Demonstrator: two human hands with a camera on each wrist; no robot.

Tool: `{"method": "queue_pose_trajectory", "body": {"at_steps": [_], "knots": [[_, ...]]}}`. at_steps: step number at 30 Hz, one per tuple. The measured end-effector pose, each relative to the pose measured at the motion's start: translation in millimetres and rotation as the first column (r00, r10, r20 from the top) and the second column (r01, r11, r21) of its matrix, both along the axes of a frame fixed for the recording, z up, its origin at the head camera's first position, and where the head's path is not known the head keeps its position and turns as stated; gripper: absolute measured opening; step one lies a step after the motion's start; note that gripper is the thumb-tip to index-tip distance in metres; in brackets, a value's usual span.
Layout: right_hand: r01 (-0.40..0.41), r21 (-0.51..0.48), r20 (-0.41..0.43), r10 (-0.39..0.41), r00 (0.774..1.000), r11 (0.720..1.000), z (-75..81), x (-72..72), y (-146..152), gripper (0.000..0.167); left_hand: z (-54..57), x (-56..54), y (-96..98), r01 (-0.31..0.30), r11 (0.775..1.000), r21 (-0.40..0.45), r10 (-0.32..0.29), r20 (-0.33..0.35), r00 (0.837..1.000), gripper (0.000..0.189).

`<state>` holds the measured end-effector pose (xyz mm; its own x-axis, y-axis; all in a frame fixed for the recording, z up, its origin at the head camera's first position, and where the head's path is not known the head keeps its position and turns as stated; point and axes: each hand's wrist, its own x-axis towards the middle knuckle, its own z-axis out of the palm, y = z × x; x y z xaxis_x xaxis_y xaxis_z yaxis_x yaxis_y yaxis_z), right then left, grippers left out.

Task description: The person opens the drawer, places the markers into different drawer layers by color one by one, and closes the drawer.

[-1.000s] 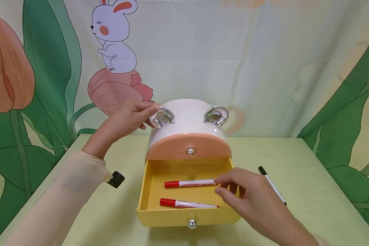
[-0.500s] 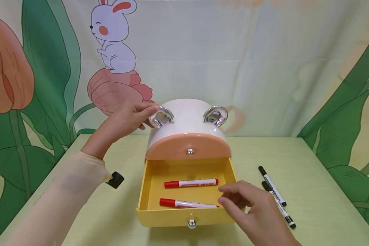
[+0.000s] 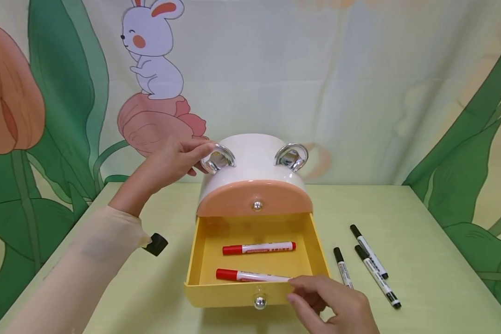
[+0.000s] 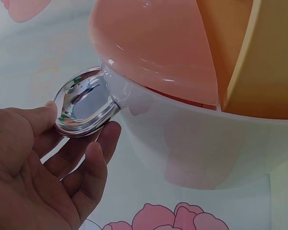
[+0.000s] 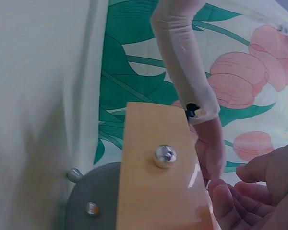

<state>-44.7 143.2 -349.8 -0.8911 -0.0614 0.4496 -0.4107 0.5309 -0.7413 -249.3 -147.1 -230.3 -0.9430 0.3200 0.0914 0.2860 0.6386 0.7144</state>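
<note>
My left hand (image 3: 173,160) pinches the shiny silver ear (image 4: 85,100) on the left side of a white, animal-shaped drawer box (image 3: 252,155). Its yellow lower drawer (image 3: 254,229) is pulled out. Inside lie two red-capped markers: the rear marker (image 3: 259,248) lies across the middle, and the front marker (image 3: 250,276) lies along the front wall. My right hand (image 3: 338,304) is at the drawer's front right corner, fingers loosely bent, thumb and index apart. Its index fingertip overlaps the front marker's right end; whether they touch, I cannot tell. Nothing shows between these fingers in the right wrist view.
Right of the drawer, several black-capped markers lie on the pale green table (image 3: 438,260): a far marker (image 3: 369,251), a near marker (image 3: 377,277), and a left marker (image 3: 343,267) partly behind my right hand. A printed curtain (image 3: 359,93) hangs behind the box.
My right hand has moved toward me, from the rear red marker to the drawer's front right corner. More black-capped markers have come into view beside it. The left hand stays on the ear.
</note>
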Motion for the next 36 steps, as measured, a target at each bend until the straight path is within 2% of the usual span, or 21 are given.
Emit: {"method": "queue_pose_trajectory", "body": {"at_steps": [4,10,16,24,26,36], "knots": [[0.002,0.033,0.051,-0.004,0.999,0.999,-10.6,-0.4,-4.5,0.02,-0.9,-0.4,-0.3,0.0,1.0,0.001,0.0,-0.001,1.0,0.042],[-0.05,0.036,0.088,0.047,0.995,0.998,-24.9,-1.6,-9.0,0.019,-1.4,-0.7,-1.0,0.003,1.0,0.003,-0.003,-0.006,1.0,0.042],[-0.119,0.013,-0.036,0.119,0.992,0.993,-37.0,-3.4,-13.9,0.023,-1.6,-0.6,-1.5,-0.006,1.0,0.003,0.006,-0.005,1.0,0.044],[-0.2,0.069,-0.078,0.205,0.976,0.977,-45.8,-7.2,-18.6,0.022,-2.7,-0.7,-2.1,0.001,1.0,0.012,-0.001,-0.012,1.0,0.043],[-0.206,0.075,-0.105,0.213,0.971,0.976,-47.4,-7.9,-20.4,0.024,-2.9,-0.9,-2.2,0.004,1.0,0.013,-0.004,-0.012,1.0,0.043],[-0.223,0.106,-0.125,0.235,0.964,0.969,-51.9,-11.0,-23.9,0.022,-3.8,-2.0,-0.7,0.0,1.0,0.014,0.001,-0.014,1.0,0.044]]}}
